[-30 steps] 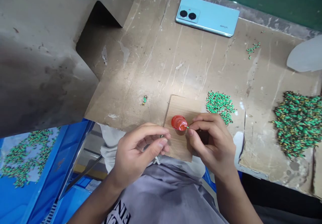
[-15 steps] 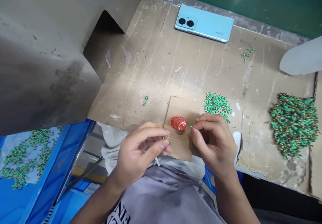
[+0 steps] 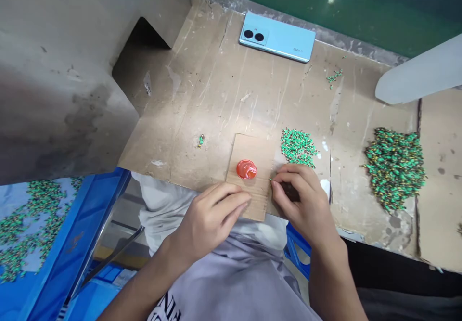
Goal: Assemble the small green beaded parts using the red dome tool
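Note:
My right hand (image 3: 301, 193) pinches a tiny green part (image 3: 270, 179) between thumb and forefinger, just off the right edge of a small cardboard piece (image 3: 249, 203). On that cardboard sits a round blob of glossy red paste (image 3: 247, 169). My left hand (image 3: 218, 213) is closed, its fingertips over the cardboard's lower left, below the paste. Whatever its fingers may hold is hidden. Beyond my right hand lies a small pile of green parts (image 3: 298, 146). A few more green and gold pieces (image 3: 201, 141) lie to the left of the cardboard.
A larger heap of green and gold parts (image 3: 395, 169) is at the right, below a white rounded object (image 3: 418, 73). A light blue phone (image 3: 277, 39) lies at the back. A metal housing (image 3: 72, 80) stands left, above a blue tray (image 3: 86, 215) of similar parts.
The view has shifted slightly, so things on the table appear further left. My left fingers have closed in and turned down over the cardboard; the small piece seen at their tips is now hidden.

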`<move>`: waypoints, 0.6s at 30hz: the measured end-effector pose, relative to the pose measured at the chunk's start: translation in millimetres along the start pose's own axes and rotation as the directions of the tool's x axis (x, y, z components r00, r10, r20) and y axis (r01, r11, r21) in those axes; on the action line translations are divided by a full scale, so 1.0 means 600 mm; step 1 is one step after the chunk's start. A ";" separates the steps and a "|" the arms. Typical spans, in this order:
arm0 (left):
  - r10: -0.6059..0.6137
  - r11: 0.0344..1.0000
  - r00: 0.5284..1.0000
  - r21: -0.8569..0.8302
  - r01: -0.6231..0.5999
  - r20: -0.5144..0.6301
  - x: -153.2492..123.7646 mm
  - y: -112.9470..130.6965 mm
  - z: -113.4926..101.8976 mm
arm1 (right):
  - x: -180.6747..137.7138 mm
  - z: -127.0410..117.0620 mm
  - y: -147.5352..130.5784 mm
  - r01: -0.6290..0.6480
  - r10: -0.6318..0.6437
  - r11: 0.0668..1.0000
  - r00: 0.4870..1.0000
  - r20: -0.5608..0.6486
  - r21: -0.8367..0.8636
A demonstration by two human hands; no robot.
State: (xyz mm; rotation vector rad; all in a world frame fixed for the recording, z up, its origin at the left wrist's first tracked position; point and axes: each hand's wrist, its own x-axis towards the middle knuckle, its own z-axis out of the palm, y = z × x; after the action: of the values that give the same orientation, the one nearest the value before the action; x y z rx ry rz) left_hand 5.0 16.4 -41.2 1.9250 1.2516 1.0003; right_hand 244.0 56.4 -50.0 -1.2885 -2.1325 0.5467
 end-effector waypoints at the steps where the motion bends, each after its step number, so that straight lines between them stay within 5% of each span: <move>1: 0.006 1.000 1.000 0.010 -0.006 -0.003 0.001 -0.001 0.001 | 0.000 0.002 0.001 -0.002 0.002 1.000 1.000 -0.003 -0.002; 10: -0.110 0.972 0.984 -0.222 0.078 -0.139 -0.003 0.008 0.000 | -0.009 -0.011 -0.026 -0.021 0.027 0.995 0.998 -0.062 0.097; 14: -0.367 0.765 0.926 -0.596 0.244 -0.091 -0.007 0.033 -0.001 | -0.024 -0.015 -0.083 -0.038 0.070 0.940 0.994 -0.083 0.339; 18: -0.400 0.676 0.914 -0.696 0.244 -0.068 -0.006 0.052 -0.005 | -0.030 -0.012 -0.122 -0.068 0.059 0.867 0.998 0.033 0.494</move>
State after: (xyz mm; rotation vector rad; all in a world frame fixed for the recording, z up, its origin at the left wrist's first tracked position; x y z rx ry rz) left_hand 15.7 2.5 -14.8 1.0007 1.0756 1.2699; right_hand 207.6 7.8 -4.6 -1.0589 -1.7944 1.0575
